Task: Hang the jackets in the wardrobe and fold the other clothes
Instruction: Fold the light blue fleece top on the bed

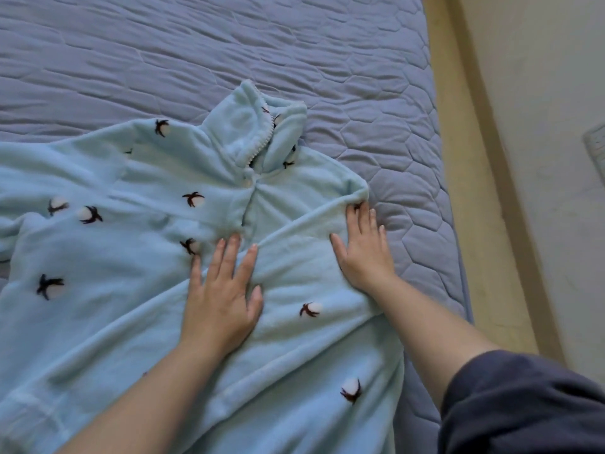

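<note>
Your dark sleeve (pixel 523 404) fills the near corner, behind the right grip (pixel 363 250). The quilted bed (pixel 229 60) stretches away beyond both grips, and its edge runs close outside the right one. The pale blue fleece garment (pixel 114 322) lies spread front-up on it, under both grips, with its hood (pixel 252 126) just past your fingertips.

Both grips are wide and flat and hold nothing. The left grip (pixel 222 290) presses the chest. The right presses the shoulder flap that is folded inward, its outer fingers partly on the bed cover.

The risks, as I judge them:
- The fleece looks thick, so the flap may spring open once you lift the right grip.
- Pushing sideways could bunch the cloth between the grips or drag the whole garment.
- Any slide away from the left grip takes the fold toward the bed's edge.

The far sleeve and the hem are cut off, the folded sleeve is hidden, and no wardrobe or other clothes show.
</note>
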A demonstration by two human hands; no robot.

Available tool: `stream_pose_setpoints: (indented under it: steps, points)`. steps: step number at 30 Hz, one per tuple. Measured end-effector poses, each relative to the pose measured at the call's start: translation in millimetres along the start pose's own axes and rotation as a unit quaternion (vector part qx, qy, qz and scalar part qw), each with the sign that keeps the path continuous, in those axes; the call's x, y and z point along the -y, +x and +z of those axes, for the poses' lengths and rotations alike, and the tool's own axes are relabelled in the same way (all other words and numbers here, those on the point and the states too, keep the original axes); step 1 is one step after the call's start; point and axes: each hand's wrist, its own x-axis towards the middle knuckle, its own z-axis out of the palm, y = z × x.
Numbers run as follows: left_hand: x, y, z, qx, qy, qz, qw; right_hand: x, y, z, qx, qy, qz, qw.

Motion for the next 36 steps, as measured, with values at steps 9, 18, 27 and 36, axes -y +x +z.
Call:
stream_pose_setpoints:
  steps: [9, 18, 27, 36]
  points:
    - [-2.3, 50.4, -32.3, -0.039, -0.081, -0.046, 0.995, 3.6, 24.6, -34.2, -0.098, 0.286, 0.141, 0.943]
    - [-3.2, 64.3, -18.8, -0.023, -0.051, -0.041, 0.998, -12.3, 43.8, -23.0, -0.107, 0.28, 0.226, 0.927]
    - [4.9, 37.3, -41.7, 0.028, -0.176, -0.05, 0.983, -28.5, -14.7, -51.2, 0.091, 0.453, 0.225, 0.858]
    - [67.0, -13.3, -69.8, 0.136, -0.043, -0.073, 0.987, -43.0, -86.1, -22.3, 0.037, 0.325, 0.206, 0.922]
